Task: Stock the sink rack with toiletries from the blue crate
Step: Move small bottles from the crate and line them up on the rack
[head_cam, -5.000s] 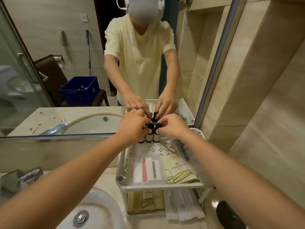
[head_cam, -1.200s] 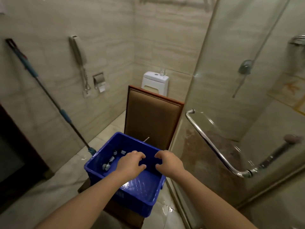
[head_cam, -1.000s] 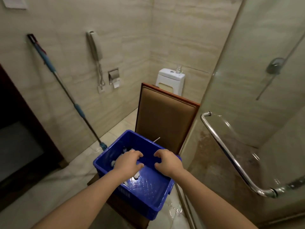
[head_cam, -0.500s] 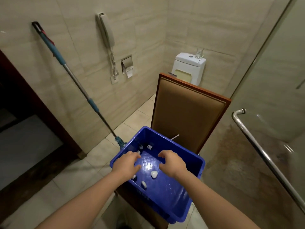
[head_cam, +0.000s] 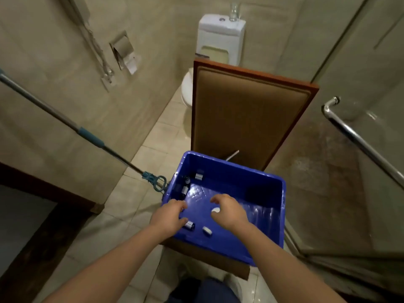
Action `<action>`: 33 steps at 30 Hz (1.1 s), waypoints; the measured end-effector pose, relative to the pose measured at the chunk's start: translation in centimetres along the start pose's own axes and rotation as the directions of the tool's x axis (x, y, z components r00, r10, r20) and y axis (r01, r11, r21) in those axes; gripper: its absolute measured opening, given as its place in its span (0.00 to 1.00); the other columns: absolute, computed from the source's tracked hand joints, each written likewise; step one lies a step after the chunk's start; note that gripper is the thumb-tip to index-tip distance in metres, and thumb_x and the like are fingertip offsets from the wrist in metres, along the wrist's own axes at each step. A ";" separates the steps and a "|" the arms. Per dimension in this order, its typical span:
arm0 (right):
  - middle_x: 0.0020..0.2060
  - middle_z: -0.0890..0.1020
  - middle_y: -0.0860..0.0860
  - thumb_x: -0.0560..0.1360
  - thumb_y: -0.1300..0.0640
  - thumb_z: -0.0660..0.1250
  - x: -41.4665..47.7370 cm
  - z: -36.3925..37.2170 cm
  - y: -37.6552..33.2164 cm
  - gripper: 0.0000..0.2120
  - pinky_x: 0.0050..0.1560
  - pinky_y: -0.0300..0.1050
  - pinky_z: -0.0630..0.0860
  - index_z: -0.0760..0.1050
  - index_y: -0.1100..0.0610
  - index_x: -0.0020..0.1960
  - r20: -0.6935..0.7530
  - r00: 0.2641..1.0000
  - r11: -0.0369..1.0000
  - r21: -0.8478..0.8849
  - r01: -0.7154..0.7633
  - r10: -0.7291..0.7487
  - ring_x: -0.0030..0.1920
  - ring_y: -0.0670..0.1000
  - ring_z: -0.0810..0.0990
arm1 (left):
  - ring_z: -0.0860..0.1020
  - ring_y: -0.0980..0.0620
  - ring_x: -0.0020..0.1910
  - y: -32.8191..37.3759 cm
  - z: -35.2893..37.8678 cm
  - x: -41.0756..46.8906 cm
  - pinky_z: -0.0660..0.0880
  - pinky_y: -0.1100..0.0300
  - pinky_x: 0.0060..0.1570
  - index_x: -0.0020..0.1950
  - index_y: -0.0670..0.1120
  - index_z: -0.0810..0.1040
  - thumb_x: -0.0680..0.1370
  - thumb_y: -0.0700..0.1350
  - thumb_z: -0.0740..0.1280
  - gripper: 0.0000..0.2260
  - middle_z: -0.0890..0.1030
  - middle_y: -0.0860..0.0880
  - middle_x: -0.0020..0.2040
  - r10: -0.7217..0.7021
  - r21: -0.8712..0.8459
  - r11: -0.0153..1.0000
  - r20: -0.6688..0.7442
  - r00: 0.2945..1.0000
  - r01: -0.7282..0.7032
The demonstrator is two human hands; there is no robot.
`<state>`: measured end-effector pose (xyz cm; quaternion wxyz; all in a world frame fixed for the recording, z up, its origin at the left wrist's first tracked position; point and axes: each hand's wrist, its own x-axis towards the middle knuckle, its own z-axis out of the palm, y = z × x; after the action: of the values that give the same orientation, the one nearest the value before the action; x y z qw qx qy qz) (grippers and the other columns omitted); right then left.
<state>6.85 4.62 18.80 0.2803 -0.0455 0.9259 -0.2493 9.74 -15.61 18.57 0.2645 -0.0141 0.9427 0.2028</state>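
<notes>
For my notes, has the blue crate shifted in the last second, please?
No; the crate still sits on the chair, in front of its backrest.

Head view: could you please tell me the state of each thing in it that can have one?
blue crate: open-topped, on the chair, few items inside.
small bottles: lying on their sides in the crate.
left hand: fingers curled by the near bottle; grip unclear.
right hand: fingers curled over a white cap; grip unclear.
glass: upright on the toilet tank.
mop: propped at a slant.

Beige tiled walls (head_cam: 54, 62) and floor (head_cam: 131, 193); white toilet (head_cam: 219, 33) far, padded chair (head_cam: 247, 119) before it, glass shower door (head_cam: 360, 149) right.
</notes>
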 end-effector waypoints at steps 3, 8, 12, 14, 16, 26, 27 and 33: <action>0.68 0.73 0.48 0.76 0.56 0.64 0.5 1.7 0.5 0.21 0.58 0.50 0.76 0.72 0.51 0.69 0.014 0.998 0.998 0.014 -0.058 0.058 0.66 0.52 0.73 | 0.75 0.51 0.62 -0.9 1.3 1.2 0.74 0.56 0.60 0.68 0.53 0.71 0.77 0.51 0.68 0.20 0.73 0.52 0.66 -0.007 0.000 1.000 0.063 0.998 0.007; 0.67 0.73 0.48 0.75 0.57 0.65 2.1 4.1 1.9 0.21 0.57 0.50 0.77 0.72 0.50 0.68 0.047 0.991 0.991 0.044 -0.124 0.122 0.65 0.51 0.74 | 0.75 0.50 0.62 -1.8 3.6 3.9 0.72 0.56 0.60 0.69 0.51 0.71 0.78 0.50 0.68 0.20 0.72 0.50 0.67 -0.007 0.003 1.000 0.150 0.989 0.006; 0.67 0.73 0.47 0.75 0.57 0.65 4.4 5.7 3.3 0.21 0.54 0.47 0.77 0.72 0.50 0.68 0.073 0.984 0.983 0.072 -0.170 0.165 0.63 0.51 0.75 | 0.75 0.47 0.62 -3.0 5.3 6.7 0.73 0.54 0.60 0.68 0.50 0.72 0.77 0.49 0.69 0.20 0.71 0.48 0.67 -0.042 0.009 0.999 0.223 0.974 0.041; 0.67 0.73 0.47 0.75 0.58 0.66 5.9 6.7 4.1 0.21 0.53 0.47 0.77 0.72 0.51 0.68 0.091 0.980 0.980 0.084 -0.182 0.175 0.62 0.51 0.75 | 0.75 0.47 0.62 -3.6 6.4 8.3 0.72 0.52 0.61 0.68 0.50 0.72 0.77 0.49 0.70 0.20 0.71 0.48 0.68 -0.061 0.008 0.998 0.256 0.965 0.061; 0.66 0.73 0.48 0.74 0.58 0.66 7.3 7.7 4.8 0.22 0.55 0.48 0.77 0.73 0.51 0.67 0.111 0.977 0.977 0.094 -0.192 0.182 0.62 0.52 0.76 | 0.75 0.47 0.63 -4.3 7.7 9.8 0.72 0.51 0.62 0.68 0.50 0.71 0.76 0.48 0.71 0.21 0.70 0.48 0.68 -0.074 0.002 0.997 0.289 0.955 0.076; 0.66 0.74 0.50 0.74 0.57 0.65 13.8 12.0 8.0 0.20 0.57 0.45 0.75 0.74 0.50 0.66 0.201 0.960 0.970 0.106 -0.219 0.194 0.64 0.51 0.75 | 0.72 0.44 0.64 -6.9 12.8 16.0 0.73 0.50 0.59 0.69 0.50 0.71 0.75 0.39 0.67 0.22 0.70 0.47 0.68 -0.077 0.194 0.981 0.403 0.912 -0.003; 0.65 0.75 0.50 0.74 0.58 0.65 13.9 12.0 8.1 0.20 0.56 0.45 0.74 0.74 0.50 0.66 0.205 0.961 0.971 0.107 -0.212 0.187 0.64 0.51 0.75 | 0.72 0.44 0.63 -6.8 12.9 16.1 0.74 0.50 0.58 0.69 0.50 0.71 0.75 0.38 0.67 0.22 0.71 0.47 0.67 -0.052 0.237 0.970 0.395 0.917 -0.047; 0.63 0.77 0.50 0.74 0.60 0.65 15.5 13.4 8.9 0.19 0.56 0.45 0.74 0.75 0.52 0.65 0.253 0.955 0.975 0.118 -0.189 0.154 0.65 0.51 0.73 | 0.74 0.43 0.59 -6.9 14.6 16.9 0.72 0.52 0.47 0.63 0.48 0.74 0.76 0.37 0.65 0.17 0.74 0.46 0.60 -0.019 0.420 0.892 0.402 0.915 -0.166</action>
<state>1.58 3.05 -2.85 0.4144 0.0250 0.8651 -0.2814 3.35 -14.85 -3.84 0.4374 0.1247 0.8905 -0.0100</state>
